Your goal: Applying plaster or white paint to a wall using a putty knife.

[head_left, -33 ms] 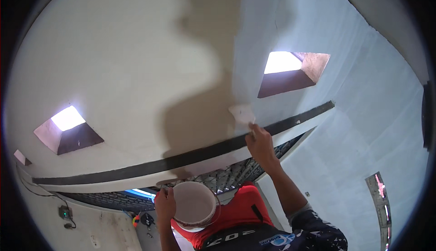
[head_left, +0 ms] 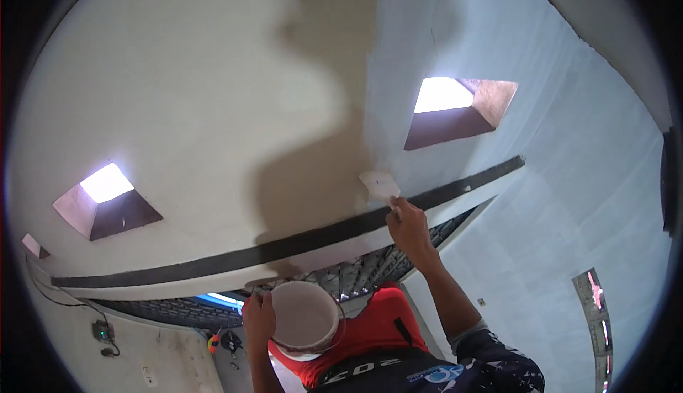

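My right hand (head_left: 408, 228) is closed around the handle of a wide, flat paintbrush (head_left: 380, 185) with a pale, paint-coated head. The head lies against the wall (head_left: 313, 151), just above a dark grey band (head_left: 320, 238), near where the cream part meets a whiter, streaky part (head_left: 402, 44). At my lap, my left hand (head_left: 259, 316) grips the left rim of a white bucket (head_left: 304, 320). Its inside looks pale, and a thin wire handle hangs at its right side. The fingertips on the far side of the brush handle are partly hidden.
Two slanted wall openings let in light, one on the left (head_left: 107, 201) and one on the right (head_left: 461, 114). Below the ledge runs a dark metal grille (head_left: 356, 275). A cable leads to a small box (head_left: 103, 331) at the lower left. My shadow falls across the wall.
The paintbrush and my right hand have shifted slightly down the wall. My left hand keeps hold of the bucket.
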`<state>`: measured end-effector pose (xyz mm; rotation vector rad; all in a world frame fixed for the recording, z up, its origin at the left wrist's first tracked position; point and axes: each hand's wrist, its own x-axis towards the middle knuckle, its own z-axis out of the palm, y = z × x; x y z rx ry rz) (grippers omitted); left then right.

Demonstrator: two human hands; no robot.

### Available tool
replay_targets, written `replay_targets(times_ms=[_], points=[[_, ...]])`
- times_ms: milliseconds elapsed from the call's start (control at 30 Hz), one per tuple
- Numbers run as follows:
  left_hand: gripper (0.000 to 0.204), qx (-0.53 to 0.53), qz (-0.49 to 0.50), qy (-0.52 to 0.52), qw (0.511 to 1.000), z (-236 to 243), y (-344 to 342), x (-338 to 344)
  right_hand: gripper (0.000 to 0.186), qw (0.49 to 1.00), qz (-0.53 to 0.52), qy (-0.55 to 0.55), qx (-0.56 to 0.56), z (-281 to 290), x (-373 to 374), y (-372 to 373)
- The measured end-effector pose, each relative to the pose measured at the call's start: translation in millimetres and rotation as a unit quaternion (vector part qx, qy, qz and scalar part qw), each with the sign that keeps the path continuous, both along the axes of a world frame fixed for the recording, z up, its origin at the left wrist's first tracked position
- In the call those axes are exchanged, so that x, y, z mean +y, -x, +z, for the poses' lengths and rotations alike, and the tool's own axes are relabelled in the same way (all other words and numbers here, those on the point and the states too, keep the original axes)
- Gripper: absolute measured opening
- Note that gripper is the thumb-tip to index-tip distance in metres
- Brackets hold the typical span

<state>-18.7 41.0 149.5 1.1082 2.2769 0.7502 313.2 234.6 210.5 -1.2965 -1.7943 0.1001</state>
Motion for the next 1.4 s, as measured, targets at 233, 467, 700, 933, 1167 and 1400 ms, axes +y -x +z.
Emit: replay_targets(times_ms=[233, 467, 700, 933, 1167, 1400], points=[[0.045, 0.002, -0.018, -0.037, 0.999, -3, 0, 10, 0.029, 0.997, -0.028, 0.057, 0.032, 28, 10, -11], [0.046, -0.013, 0.005, -0.012, 1.000, -6, 1, 1, 0.034, 0.980, 0.003, 0.015, 0.200, 143, 4, 6], [0.044, -0.006, -0.006, -0.009, 1.000, -1, -1, 4, 0.033, 0.994, -0.006, -0.105, 0.020, 15, 23, 21], [0.044, -0.003, -0.003, -0.002, 1.000, -5, 4, -1, 0.031, 0.988, -0.006, 0.143, 0.054, -54, -10, 3], [0.042, -0.017, 0.004, -0.017, 1.000, 7, -4, -1, 0.031, 0.985, -0.050, 0.103, 0.130, 33, 18, 0], [0.041, -0.025, 0.011, -0.010, 1.000, 4, 0, -2, 0.029, 0.981, -0.016, -0.055, 0.186, 101, -4, 9]])
